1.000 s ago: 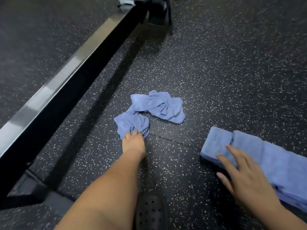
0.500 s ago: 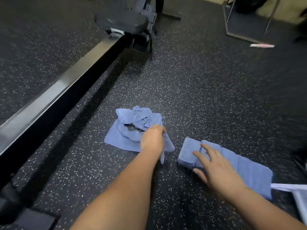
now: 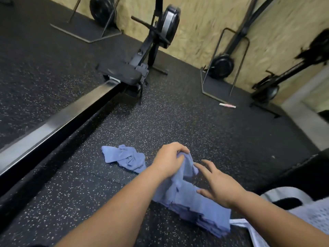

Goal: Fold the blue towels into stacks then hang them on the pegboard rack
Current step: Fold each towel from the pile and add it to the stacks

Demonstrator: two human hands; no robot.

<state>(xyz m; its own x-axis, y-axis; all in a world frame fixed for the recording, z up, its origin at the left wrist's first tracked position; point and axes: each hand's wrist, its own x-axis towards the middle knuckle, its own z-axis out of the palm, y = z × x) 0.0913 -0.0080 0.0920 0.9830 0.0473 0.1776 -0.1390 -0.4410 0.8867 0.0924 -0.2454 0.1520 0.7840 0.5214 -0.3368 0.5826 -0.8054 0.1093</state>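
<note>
**Figure: a towel taken up for folding, floor level.** Nearest the camera, a stack of folded blue towels (image 3: 210, 216) is seen lying on the speckled floor (image 3: 178, 122), its layered edges fanned at the near end. Over it the right hand (image 3: 219, 188) is held with fingers spread wide and straight, gripping nothing (whether it touches the stack cannot be told). Just beyond, a loose blue towel (image 3: 187, 164) is bunched in the curled fingers of the left hand (image 3: 169, 161). Its upper part is clear of the floor and its lower part trails down against the stack.

Farther off to the left, a crumpled towel (image 3: 124, 157) lies on the floor by itself, short of the rail (image 3: 62, 122) of a rowing machine (image 3: 160, 41). The pegboard rack is not in view.

Three risks are judged likely:
- The stack may be dragged askew or toppled if the trailing cloth is pulled up while the layers are not pinned.
- A lopsided fold may result, since the towel is gripped in a bunch and not by its corners.
- The crumpled towel may be overlooked, as it lies apart from the stack.
</note>
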